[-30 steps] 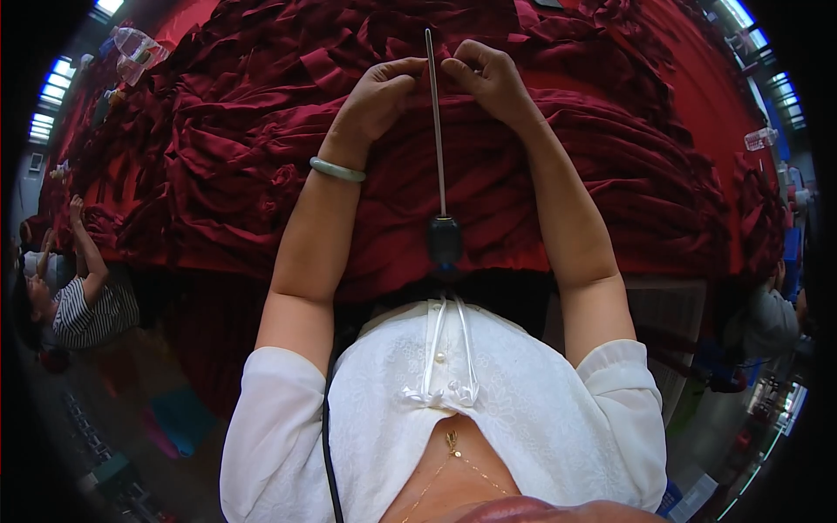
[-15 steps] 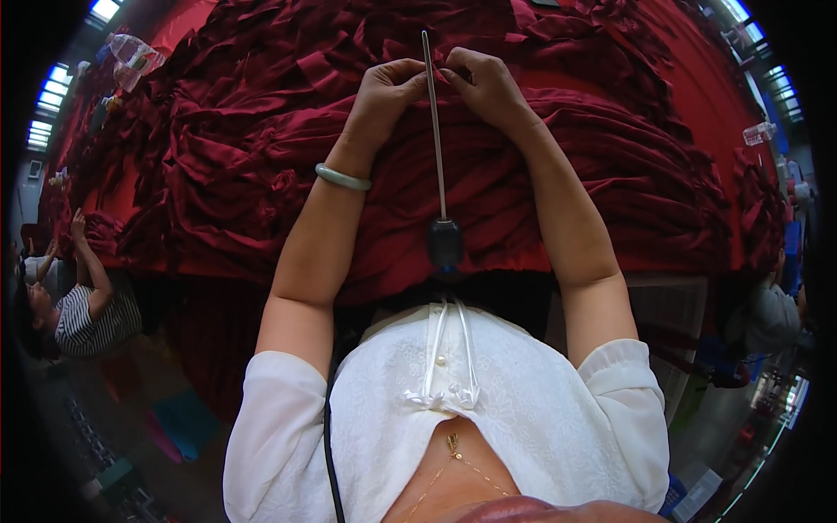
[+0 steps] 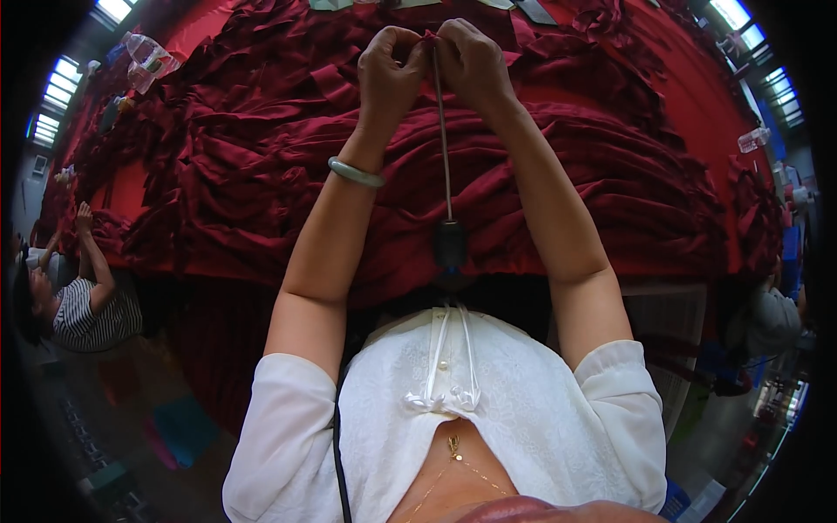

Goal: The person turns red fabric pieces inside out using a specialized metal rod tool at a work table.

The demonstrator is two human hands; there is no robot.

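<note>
At the top centre of the frame, the person's left hand (image 3: 391, 65) and right hand (image 3: 473, 59) are raised close together, fingertips nearly touching, both pinched on a small fold of dark red fabric (image 3: 288, 148). That fabric spreads in deep rumpled folds across nearly the whole upper half of the frame, covering a red desk (image 3: 697, 83) whose bare surface shows at the upper right. A thin rod (image 3: 443, 131) runs straight down from between the hands to a dark knob (image 3: 450, 244) at mid-frame; what it is attached to cannot be told. A pale green bangle (image 3: 355, 173) circles the left wrist. The step in hand looks like fine work on one edge or seam of the cloth, with both hands gripping the same spot. The next move would likely call for keeping that pinch firm while the fingers work along the edge. As for containers, a clear plastic bottle (image 3: 146, 57) lies at the upper left and another (image 3: 753, 138) sits at the right edge; their contents are too small to make out. A second person in a striped top (image 3: 87, 314) is at the left edge with an arm raised toward the cloth.
</note>
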